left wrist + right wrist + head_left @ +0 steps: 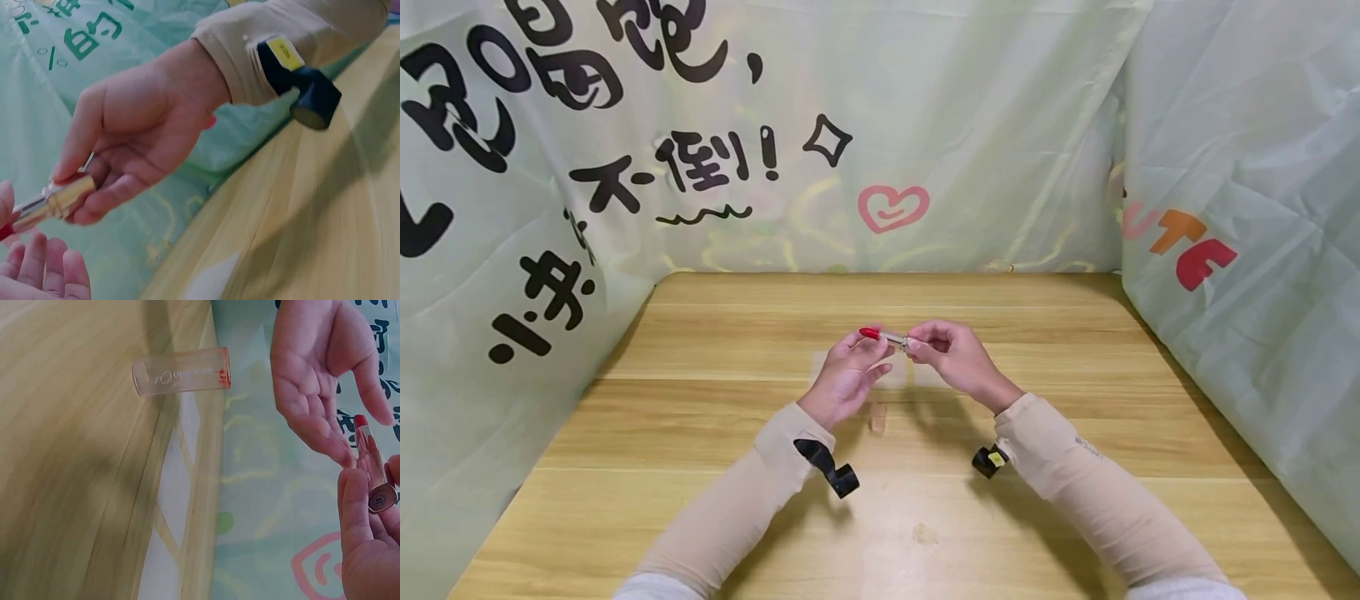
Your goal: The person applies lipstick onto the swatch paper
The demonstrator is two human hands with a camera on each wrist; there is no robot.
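A lipstick [895, 339] with an exposed red tip is held above the table between the two hands. My right hand [955, 358] pinches its base between thumb and fingers; the gold-coloured base [72, 194] shows in the left wrist view. The red tip points left, toward my left hand [846, 379]. In the right wrist view the left hand [312, 375] has its fingers extended, its thumb apart, and a fingertip close to the lipstick [369, 450]; contact there is unclear. Below the hands, a clear pinkish cap [181, 372] with lettering is on the table.
The wooden table [700, 417] is enclosed by printed curtains [1000, 150] at the back and sides. Pale rectangular patches [175, 481] lie on its surface beyond the cap. A small mark [925, 533] shows nearer the front. Each wrist carries a black camera mount [831, 468].
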